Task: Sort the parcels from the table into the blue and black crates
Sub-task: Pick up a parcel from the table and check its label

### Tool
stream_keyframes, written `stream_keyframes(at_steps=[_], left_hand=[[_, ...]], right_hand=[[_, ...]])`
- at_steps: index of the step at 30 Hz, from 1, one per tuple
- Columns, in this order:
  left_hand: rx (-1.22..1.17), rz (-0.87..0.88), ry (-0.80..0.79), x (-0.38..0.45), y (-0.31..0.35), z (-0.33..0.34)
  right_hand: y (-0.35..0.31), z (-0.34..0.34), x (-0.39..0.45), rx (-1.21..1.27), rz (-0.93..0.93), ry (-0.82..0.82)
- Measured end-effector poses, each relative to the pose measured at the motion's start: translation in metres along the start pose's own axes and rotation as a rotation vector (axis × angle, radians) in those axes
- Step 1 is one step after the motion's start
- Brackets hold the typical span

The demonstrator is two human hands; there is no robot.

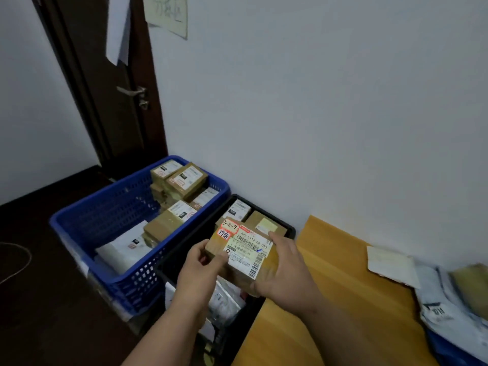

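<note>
Grey mailer bags (446, 310) lie at the wooden table's (330, 299) right edge. Both hands hold a cardboard parcel (244, 256) above the black crate (287, 229): the left hand (198, 270) pinches its near-left corner, the right hand (287, 276) curls round its right side. Label up, its long axis runs toward the wall. Beyond, the blue crate (87, 233) holds stacked boxes.

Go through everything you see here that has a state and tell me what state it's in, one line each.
cardboard parcel: held above the black crate, label up
left hand: grips the parcel's left edge
right hand: grips the parcel's right side
blue crate: partly filled with boxes and a white mailer
black crate: holds a few parcels
door: shut
table: mailers lying at its right end
</note>
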State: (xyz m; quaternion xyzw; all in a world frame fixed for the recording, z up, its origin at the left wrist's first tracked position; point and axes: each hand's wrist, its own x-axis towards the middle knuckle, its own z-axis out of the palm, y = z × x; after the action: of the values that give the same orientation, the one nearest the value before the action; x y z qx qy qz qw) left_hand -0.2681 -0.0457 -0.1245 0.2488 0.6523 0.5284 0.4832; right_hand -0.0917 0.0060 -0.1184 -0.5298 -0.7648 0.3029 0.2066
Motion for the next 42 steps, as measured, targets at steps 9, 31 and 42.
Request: stream_keyframes(at_steps=[9, 31, 42], left_hand=[[-0.012, -0.089, 0.093, 0.083, 0.017, -0.129], [0.276, -0.092, -0.277, 0.233, 0.054, -0.227], [0.542, -0.058, -0.487, 0.368, 0.062, -0.144]], right_hand=[[-0.092, 0.116, 0.076, -0.027, 0.033, -0.127], [-0.158, 0.244, 0.215, 0.134, 0.262, -0.118], [-0.083, 0.242, 0.329, 0.269, 0.459, 0.031]])
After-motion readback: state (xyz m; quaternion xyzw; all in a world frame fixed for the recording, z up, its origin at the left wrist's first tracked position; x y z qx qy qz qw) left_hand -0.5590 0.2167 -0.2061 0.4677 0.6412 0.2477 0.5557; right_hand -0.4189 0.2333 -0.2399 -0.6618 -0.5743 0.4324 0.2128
